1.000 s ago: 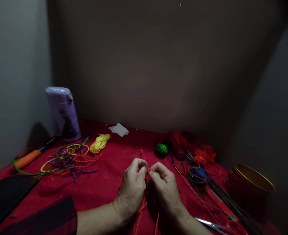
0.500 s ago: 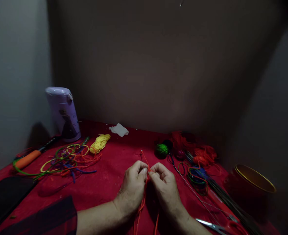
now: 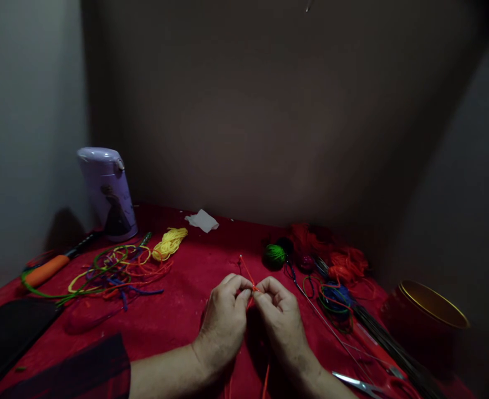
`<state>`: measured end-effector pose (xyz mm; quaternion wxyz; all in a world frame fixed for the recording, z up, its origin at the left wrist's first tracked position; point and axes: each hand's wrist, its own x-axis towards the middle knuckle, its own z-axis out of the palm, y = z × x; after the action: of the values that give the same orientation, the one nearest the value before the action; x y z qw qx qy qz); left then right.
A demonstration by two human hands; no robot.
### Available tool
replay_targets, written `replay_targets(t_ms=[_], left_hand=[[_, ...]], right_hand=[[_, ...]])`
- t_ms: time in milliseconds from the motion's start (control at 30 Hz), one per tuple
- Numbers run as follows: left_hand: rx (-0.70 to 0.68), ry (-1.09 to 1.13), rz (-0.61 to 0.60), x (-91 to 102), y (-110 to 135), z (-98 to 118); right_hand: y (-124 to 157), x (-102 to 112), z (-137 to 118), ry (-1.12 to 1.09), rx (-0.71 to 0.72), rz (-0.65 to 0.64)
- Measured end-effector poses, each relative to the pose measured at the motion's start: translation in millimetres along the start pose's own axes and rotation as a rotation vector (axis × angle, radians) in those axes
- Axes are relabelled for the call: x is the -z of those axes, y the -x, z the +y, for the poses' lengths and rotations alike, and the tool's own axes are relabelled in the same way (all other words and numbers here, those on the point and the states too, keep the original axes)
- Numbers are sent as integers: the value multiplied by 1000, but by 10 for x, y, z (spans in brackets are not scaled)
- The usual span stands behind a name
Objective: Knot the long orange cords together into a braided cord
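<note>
An orange-red cord (image 3: 248, 270) runs tight from a small pin-like point on the red cloth down to my fingertips. My left hand (image 3: 228, 313) pinches the cord between thumb and forefinger. Close beside it, my right hand (image 3: 278, 310) pinches the same cord, and the two sets of fingertips almost meet. A small crossing or knot of cord shows between them, too small to make out. Loose cord tails (image 3: 266, 379) hang below my hands toward the near edge.
Tangled coloured cords (image 3: 115, 266), a yellow skein (image 3: 170, 243), an orange-handled tool (image 3: 47, 270) and a lilac flask (image 3: 109, 194) lie left. White paper (image 3: 203, 220) is behind. Right are a green yarn ball (image 3: 275, 254), red yarn (image 3: 347, 265), scissors (image 3: 356, 382) and a gold-rimmed container (image 3: 433, 303).
My hands stay nearly in place, still pinching. The cord strands that hung beside my left wrist have shifted and are now mostly hidden behind that hand.
</note>
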<state>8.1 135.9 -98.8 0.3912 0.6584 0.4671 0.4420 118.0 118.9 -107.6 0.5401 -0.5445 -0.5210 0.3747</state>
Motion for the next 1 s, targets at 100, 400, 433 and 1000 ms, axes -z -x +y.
replay_targets(t_ms=[100,400,433,1000], left_hand=[[-10,37,1,2,-20,-25],[187,314,-105,-70,-15,-106],[188,319,-112,-72,-10,-102],[104,273,-66,-33,-71,-70]], right_hand=[[-6,5,9,1,17,11],[8,-5,12,-14,-20,9],[11,-6,8,-22,-34,6],[3,-4,-27,70,13,20]])
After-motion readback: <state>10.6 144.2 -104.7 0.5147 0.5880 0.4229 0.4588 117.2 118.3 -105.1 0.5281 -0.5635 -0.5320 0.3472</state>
